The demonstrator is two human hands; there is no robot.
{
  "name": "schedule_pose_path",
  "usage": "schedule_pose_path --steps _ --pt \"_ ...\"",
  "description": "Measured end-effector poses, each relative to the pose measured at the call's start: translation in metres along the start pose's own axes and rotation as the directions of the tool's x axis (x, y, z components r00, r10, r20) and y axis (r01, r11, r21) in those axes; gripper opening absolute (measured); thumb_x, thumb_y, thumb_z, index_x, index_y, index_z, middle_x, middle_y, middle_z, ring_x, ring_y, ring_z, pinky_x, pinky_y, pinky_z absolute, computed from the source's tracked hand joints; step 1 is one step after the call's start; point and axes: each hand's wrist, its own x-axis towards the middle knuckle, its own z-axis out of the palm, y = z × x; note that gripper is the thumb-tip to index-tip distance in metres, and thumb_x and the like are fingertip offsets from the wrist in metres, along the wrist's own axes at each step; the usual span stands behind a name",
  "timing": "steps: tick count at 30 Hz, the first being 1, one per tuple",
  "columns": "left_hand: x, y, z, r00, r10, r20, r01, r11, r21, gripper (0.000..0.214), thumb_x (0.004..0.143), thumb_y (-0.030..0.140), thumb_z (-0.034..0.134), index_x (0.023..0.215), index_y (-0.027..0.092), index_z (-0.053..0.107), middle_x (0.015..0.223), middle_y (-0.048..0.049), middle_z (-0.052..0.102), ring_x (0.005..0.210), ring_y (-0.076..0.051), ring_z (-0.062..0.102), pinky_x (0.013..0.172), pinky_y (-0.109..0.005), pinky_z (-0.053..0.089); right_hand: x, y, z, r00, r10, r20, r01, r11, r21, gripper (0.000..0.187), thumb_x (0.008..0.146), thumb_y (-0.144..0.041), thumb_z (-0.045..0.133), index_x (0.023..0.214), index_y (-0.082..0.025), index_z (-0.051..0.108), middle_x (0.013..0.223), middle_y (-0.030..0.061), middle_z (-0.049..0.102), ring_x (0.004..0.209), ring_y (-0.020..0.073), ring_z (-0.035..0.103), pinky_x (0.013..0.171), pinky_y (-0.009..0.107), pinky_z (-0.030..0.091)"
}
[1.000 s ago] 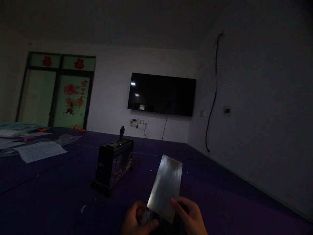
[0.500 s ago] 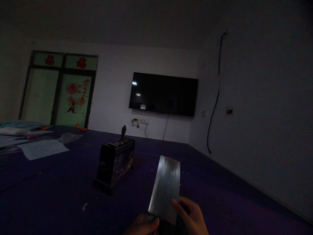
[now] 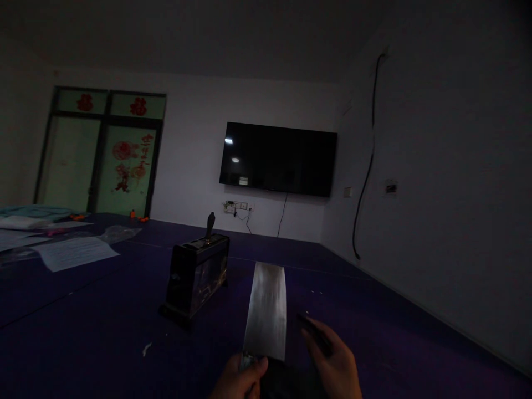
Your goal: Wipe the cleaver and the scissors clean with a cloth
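The left hand (image 3: 240,379) is closing its thumb and fingers round the near end of a broad cleaver (image 3: 266,310), whose blade is pointing up and away, low in the middle of the view and over the purple tabletop (image 3: 374,327). The right hand (image 3: 336,363), just beside the blade, is pinching a slim dark object (image 3: 319,337) between thumb and fingers; what it is, the gloom is hiding. A black knife block (image 3: 197,280) is standing to the left of the blade and a little beyond it, a dark handle (image 3: 210,224) rising from its top, and it is screening the stretch of tabletop behind it. A white scrap (image 3: 147,349) is lying before the block. Farther left, printed paper (image 3: 77,254) and clear plastic (image 3: 119,235) are cluttering the surface, while small orange things (image 3: 143,219) are sitting near the far edge, with a television (image 3: 277,159) hanging on the wall beyond
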Motion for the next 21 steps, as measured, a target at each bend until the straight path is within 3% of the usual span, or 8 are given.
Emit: schedule_pose_path --steps 2,4,7,9,11,14,21 --pt "0.004 -0.005 0.001 0.999 -0.017 -0.048 0.016 1.000 -0.019 0.062 0.050 0.080 0.050 0.043 0.019 0.040 0.033 0.0055 0.032 0.036 -0.007 0.033 0.044 -0.023 0.027 0.000 0.005 -0.002 0.980 -0.191 -0.059 0.184 0.977 -0.112 0.024 0.079 -0.032 0.055 0.097 -0.019 0.064 0.096 0.0083 0.067 0.088 0.0222 0.063 0.079 0.035 0.051" --pt "0.004 -0.007 0.001 0.998 -0.035 -0.059 0.033 0.999 -0.043 0.059 0.048 0.076 0.057 0.046 0.018 0.044 0.034 0.0054 0.035 0.036 -0.007 0.036 0.043 -0.022 0.028 -0.002 0.005 -0.004 0.908 -0.420 -0.009 0.408 0.887 -0.214 0.026 0.082 -0.021 0.049 0.105 -0.021 0.061 0.103 0.0075 0.065 0.094 0.0208 0.061 0.081 0.034 0.050" --pt "-0.002 -0.003 0.002 0.996 -0.059 -0.062 0.049 0.987 -0.150 0.048 0.049 0.060 0.071 0.063 0.016 0.056 0.045 0.0037 0.049 0.043 -0.009 0.046 0.048 -0.022 0.036 -0.007 0.000 -0.006 0.708 -0.674 0.208 0.703 0.649 -0.292 0.045 0.081 -0.006 0.038 0.122 -0.019 0.049 0.117 0.0078 0.058 0.104 0.0190 0.055 0.084 0.032 0.048" --pt "-0.007 0.001 0.004 0.993 -0.080 -0.084 0.059 0.970 -0.236 0.046 0.050 0.052 0.075 0.074 0.017 0.058 0.056 0.0016 0.057 0.053 -0.012 0.054 0.055 -0.023 0.041 -0.010 -0.002 -0.006 0.573 -0.745 0.342 0.817 0.487 -0.310 0.056 0.078 0.000 0.031 0.130 -0.016 0.041 0.121 0.0081 0.056 0.105 0.0172 0.055 0.084 0.028 0.047" --pt "-0.009 0.004 0.006 0.991 -0.092 -0.099 0.061 0.959 -0.275 0.046 0.050 0.048 0.076 0.080 0.017 0.059 0.062 0.0003 0.060 0.059 -0.014 0.057 0.059 -0.025 0.043 -0.011 -0.003 -0.003 0.488 -0.771 0.408 0.867 0.375 -0.328 0.059 0.075 0.002 0.028 0.131 -0.014 0.040 0.120 0.0076 0.057 0.102 0.0156 0.056 0.083 0.025 0.047" --pt "-0.009 0.005 0.007 0.992 -0.079 -0.096 0.050 0.961 -0.272 0.042 0.050 0.045 0.077 0.077 0.016 0.059 0.061 -0.0005 0.060 0.061 -0.015 0.057 0.061 -0.026 0.044 -0.010 -0.003 0.000 0.450 -0.785 0.426 0.879 0.306 -0.365 0.056 0.075 0.001 0.029 0.126 -0.013 0.046 0.117 0.0065 0.059 0.097 0.0148 0.057 0.082 0.025 0.047" --pt "-0.006 0.007 0.011 0.992 -0.072 -0.105 0.034 0.945 -0.326 0.030 0.052 0.035 0.077 0.072 0.020 0.060 0.067 -0.0024 0.063 0.068 -0.017 0.060 0.061 -0.026 0.045 -0.006 -0.012 0.001 0.419 -0.819 0.392 0.883 0.266 -0.387 0.043 0.080 -0.005 0.029 0.108 -0.014 0.060 0.105 0.0063 0.065 0.089 0.0135 0.061 0.077 0.023 0.049"
